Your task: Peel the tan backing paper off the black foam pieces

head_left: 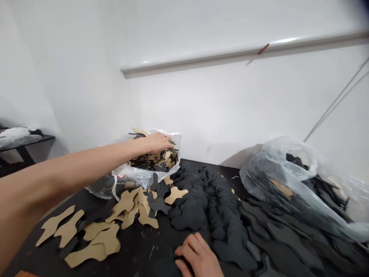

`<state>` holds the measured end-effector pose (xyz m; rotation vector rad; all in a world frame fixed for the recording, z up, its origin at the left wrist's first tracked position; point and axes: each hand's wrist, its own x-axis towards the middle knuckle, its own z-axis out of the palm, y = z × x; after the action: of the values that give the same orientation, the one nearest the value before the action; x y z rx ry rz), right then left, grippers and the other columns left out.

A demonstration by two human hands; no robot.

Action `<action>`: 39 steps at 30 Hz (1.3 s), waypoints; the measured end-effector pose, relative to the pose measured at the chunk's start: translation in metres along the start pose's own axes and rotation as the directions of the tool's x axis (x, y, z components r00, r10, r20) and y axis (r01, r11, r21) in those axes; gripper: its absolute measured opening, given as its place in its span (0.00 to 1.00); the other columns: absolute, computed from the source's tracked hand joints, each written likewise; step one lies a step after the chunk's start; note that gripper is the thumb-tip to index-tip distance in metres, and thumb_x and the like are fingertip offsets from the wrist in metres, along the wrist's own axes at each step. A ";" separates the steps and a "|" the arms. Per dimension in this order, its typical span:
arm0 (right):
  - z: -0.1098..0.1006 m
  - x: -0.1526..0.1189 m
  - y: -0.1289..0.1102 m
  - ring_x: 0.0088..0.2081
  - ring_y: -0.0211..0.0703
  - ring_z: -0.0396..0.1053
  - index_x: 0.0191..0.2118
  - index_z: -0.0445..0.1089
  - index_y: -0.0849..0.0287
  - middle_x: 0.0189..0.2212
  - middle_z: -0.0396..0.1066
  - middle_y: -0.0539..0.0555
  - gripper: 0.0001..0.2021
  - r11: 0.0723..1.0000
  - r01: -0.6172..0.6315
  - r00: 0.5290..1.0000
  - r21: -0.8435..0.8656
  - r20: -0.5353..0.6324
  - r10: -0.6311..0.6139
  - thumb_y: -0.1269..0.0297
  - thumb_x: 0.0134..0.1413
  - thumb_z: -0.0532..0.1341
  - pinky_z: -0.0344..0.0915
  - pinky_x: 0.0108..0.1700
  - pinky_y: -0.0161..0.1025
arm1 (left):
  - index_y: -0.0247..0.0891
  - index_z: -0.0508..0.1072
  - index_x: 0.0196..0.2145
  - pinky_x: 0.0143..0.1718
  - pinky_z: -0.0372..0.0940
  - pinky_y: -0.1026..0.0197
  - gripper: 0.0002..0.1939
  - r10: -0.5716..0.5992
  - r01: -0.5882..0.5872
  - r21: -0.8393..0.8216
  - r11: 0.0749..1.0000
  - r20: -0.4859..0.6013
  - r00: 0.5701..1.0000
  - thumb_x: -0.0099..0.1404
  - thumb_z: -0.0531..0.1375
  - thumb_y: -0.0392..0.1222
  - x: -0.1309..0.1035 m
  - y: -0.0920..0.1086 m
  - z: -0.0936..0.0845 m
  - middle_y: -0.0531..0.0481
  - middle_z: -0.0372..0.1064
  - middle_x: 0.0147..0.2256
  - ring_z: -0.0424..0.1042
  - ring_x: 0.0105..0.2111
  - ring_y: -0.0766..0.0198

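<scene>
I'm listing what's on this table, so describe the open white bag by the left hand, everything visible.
The bag is thin, crinkled, whitish plastic, with a small red marking near its front left and a strip hanging there. It sits mouth open on the dark table, near the wall, heaped with tan and dark flat cut pieces. The left hand is on the heap; its forearm hides part.

Your left hand [159, 143] in open plastic bag [141, 175] of tan and black cutouts, fingers on contents. Your right hand [198, 256] low, near overlapping rows of black cutouts [188, 207]. Loose tan cutouts [105, 240] at left; second plastic bag [268, 169] at right, by wall [213, 107].
</scene>
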<state>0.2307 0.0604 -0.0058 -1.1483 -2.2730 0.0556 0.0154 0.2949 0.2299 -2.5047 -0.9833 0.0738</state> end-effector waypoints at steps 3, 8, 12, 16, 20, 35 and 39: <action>-0.003 0.000 -0.001 0.36 0.47 0.68 0.38 0.70 0.52 0.34 0.70 0.51 0.12 0.999 -0.018 0.999 0.034 0.032 0.017 0.77 0.50 0.65 0.66 0.34 0.38 | 0.47 0.71 0.56 0.45 0.67 0.52 0.31 0.022 -0.023 0.044 0.999 0.035 0.999 0.59 0.58 0.21 -0.041 0.033 -0.009 0.40 0.65 0.59 0.68 0.53 0.46; -0.011 0.001 -0.007 0.38 0.47 0.68 0.39 0.70 0.53 0.36 0.70 0.51 0.11 0.993 -0.057 0.997 0.099 0.066 0.051 0.77 0.53 0.63 0.66 0.37 0.39 | 0.46 0.65 0.60 0.39 0.71 0.51 0.35 -0.014 0.011 0.093 0.996 0.029 0.999 0.59 0.53 0.19 -0.119 0.103 0.031 0.39 0.49 0.68 0.60 0.61 0.40; -0.017 0.002 -0.013 0.39 0.47 0.67 0.40 0.70 0.54 0.36 0.69 0.52 0.11 0.990 -0.073 0.994 0.117 0.084 0.064 0.78 0.56 0.61 0.67 0.40 0.41 | 0.46 0.60 0.64 0.52 0.65 0.38 0.39 -0.040 0.044 -0.062 0.997 0.064 0.997 0.56 0.55 0.22 -0.149 0.129 0.073 0.40 0.47 0.69 0.49 0.66 0.35; -0.021 0.001 -0.017 0.39 0.48 0.66 0.41 0.69 0.53 0.37 0.68 0.54 0.09 0.991 -0.085 0.990 0.099 0.117 0.073 0.76 0.60 0.58 0.67 0.40 0.42 | 0.48 0.43 0.70 0.60 0.51 0.27 0.53 -0.025 0.071 -0.327 0.942 0.143 0.989 0.49 0.58 0.28 -0.163 0.124 0.067 0.43 0.29 0.72 0.31 0.69 0.33; -0.023 0.000 -0.018 0.39 0.50 0.66 0.43 0.68 0.54 0.37 0.67 0.55 0.09 0.993 -0.055 0.990 0.101 0.135 0.041 0.74 0.63 0.55 0.67 0.40 0.45 | 0.52 0.37 0.70 0.64 0.41 0.27 0.51 0.013 0.028 -0.423 0.906 0.094 0.995 0.56 0.58 0.34 -0.186 0.119 0.043 0.49 0.24 0.72 0.27 0.70 0.37; -0.022 -0.001 -0.017 0.41 0.49 0.64 0.45 0.67 0.53 0.39 0.66 0.55 0.08 0.984 -0.100 0.981 0.145 0.181 0.073 0.71 0.67 0.53 0.65 0.43 0.47 | 0.48 0.54 0.68 0.57 0.31 0.18 0.41 -0.320 0.283 -0.212 0.935 -0.167 0.933 0.62 0.62 0.60 -0.171 0.096 0.131 0.36 0.40 0.70 0.26 0.67 0.22; -0.024 -0.002 -0.018 0.40 0.48 0.65 0.43 0.68 0.53 0.38 0.66 0.54 0.07 0.989 -0.047 0.983 0.141 0.182 0.020 0.69 0.66 0.54 0.65 0.41 0.45 | 0.46 0.54 0.68 0.55 0.28 0.15 0.42 -0.341 0.302 -0.238 0.923 -0.144 0.929 0.62 0.61 0.61 -0.155 0.097 0.131 0.33 0.41 0.70 0.23 0.66 0.20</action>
<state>0.2305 0.0425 0.0183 -1.1448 -2.3620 0.3459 -0.0658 0.1806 0.0544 -2.4393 -1.3713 -0.3766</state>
